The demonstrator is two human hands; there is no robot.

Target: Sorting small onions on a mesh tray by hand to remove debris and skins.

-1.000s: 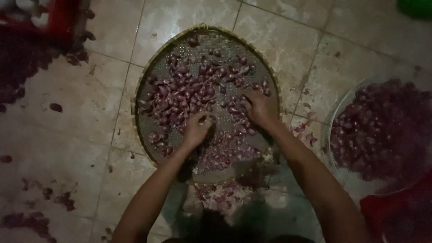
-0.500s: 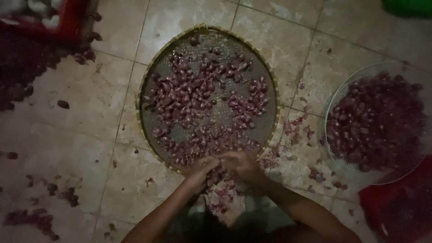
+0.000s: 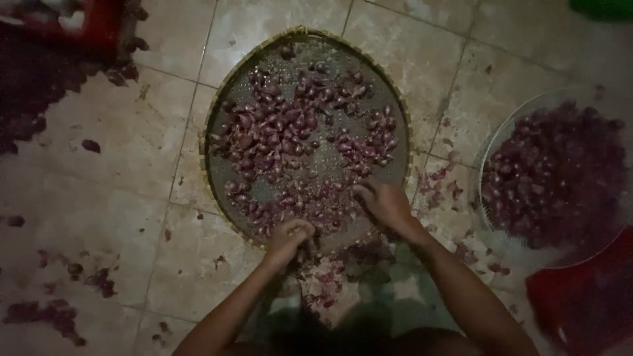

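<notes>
While the left hand point(image 3: 288, 236) curls into a loose fist at the near rim of the round woven tray point(image 3: 217, 125), its fingers seem closed around a few small shallots, though the dim light leaves that uncertain. The right hand point(image 3: 386, 203) lies just inside the same rim, a little farther round it, with fingers bent down and spread over the mesh; whether it grips anything cannot be told. Both forearms reach up from the bottom edge of the view toward the tray.

Across the tray's mesh floor lies a scatter of reddish-purple shallots point(image 3: 283, 132), thickest in a band through the middle and thinning toward the far rim, where bare mesh shows. Just outside the near rim, between the two forearms, a small heap of peelings point(image 3: 326, 287) rests on the tiled floor point(image 3: 105, 191).

Well apart from the tray, on the side of the right hand, stands a clear round bowl point(image 3: 491, 142) filled with more dark shallots. Beyond the tray's far rim on the other side, a red crate point(image 3: 92, 26) sits at the corner, with a dark spread of skins point(image 3: 30, 86) beside it. Loose purple scraps dot the floor around the tray.
</notes>
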